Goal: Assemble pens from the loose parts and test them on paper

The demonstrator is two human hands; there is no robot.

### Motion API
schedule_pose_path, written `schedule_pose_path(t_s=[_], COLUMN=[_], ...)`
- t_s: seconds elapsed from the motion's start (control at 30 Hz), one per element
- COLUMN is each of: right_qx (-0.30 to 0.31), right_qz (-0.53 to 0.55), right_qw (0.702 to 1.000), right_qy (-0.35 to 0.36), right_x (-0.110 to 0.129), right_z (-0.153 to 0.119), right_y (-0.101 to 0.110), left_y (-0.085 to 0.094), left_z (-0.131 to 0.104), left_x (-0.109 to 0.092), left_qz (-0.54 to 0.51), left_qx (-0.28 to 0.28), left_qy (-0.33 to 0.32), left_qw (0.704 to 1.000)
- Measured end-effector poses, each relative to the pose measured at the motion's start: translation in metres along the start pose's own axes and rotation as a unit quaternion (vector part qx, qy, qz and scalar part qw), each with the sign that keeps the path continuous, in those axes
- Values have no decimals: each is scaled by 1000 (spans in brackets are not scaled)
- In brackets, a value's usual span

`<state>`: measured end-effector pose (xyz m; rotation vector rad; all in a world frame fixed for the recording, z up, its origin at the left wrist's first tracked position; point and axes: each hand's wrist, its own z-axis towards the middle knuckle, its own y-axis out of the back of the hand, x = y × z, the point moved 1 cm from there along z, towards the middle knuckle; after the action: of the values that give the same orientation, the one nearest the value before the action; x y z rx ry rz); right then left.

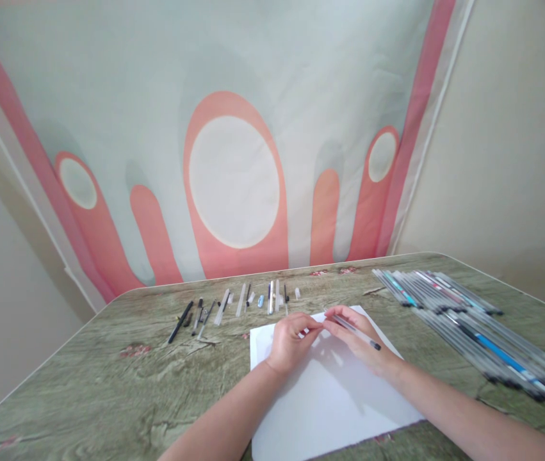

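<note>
Over the upper part of a white sheet of paper (320, 410), both hands meet at the fingertips. My right hand (366, 352) is closed on a clear-barrelled pen (356, 331), which lies slanted across the fingers with its black end toward the lower right. My left hand (287, 342) pinches thumb and fingers together against the right fingertips. Whatever sits in that pinch is too small or hidden to name.
Loose pen parts, including a black pen (180, 322), clear tubes (241, 300) and a light blue piece (260, 301), lie along the far left and middle of the wood-patterned table (109, 384). On the right are piles of clear pens (493, 346). A printed cloth (234, 182) hangs behind.
</note>
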<state>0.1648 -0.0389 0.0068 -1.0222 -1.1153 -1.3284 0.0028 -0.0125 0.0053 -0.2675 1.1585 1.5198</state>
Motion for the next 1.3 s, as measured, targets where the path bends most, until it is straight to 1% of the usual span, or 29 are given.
schedule_pose_path(t_s=[0.1,0.2,0.33,0.47,0.6,0.77,0.83,0.87,0.93,1.0,1.07,1.1,1.13,1.2,1.3], right_qx=[-14,-15,-10,-5,1,-28,-37,-42,-53,-58,-47,-35,-18,16,45], right_qz=[11,18,22,36,95,149,159,161,148,101,29,-4,-30,-59,-84], right_qw=[1000,999,999,999,995,988,986,986,987,993,997,996,994,989,983], right_qy=[-14,-27,-23,-14,-20,-39,-38,-33,-11,22,60,80,99,133,159], right_x=[-4,-8,-7,-6,-10,-18,-18,-17,-13,-8,-3,0,2,5,7], right_z=[1,2,1,0,2,6,6,6,5,0,-5,-8,-11,-15,-18], right_y=[1,1,1,-1,-2,2,3,3,2,1,-1,-2,-3,-5,-6], left_y=[1,1,0,-2,-4,-4,-4,-5,-6,-7,-7,-6,-6,-5,-3], left_z=[0,0,1,2,4,7,8,7,7,7,7,8,8,9,10], left_x=[-2,-6,-8,-1,9,11,9,8,7,6,6,6,6,7,7], left_qz=[1,3,-18,-55,-108,-199,-274,-324,-435,-532,-596,-616,-631,-651,-666], left_qx=[-7,-4,-5,-14,-24,-38,-49,-58,-76,-89,-95,-96,-95,-91,-89], left_qy=[-3,6,52,107,141,188,214,229,267,308,345,360,371,382,384], left_qw=[1000,1000,998,993,984,961,936,916,857,784,719,694,675,650,633])
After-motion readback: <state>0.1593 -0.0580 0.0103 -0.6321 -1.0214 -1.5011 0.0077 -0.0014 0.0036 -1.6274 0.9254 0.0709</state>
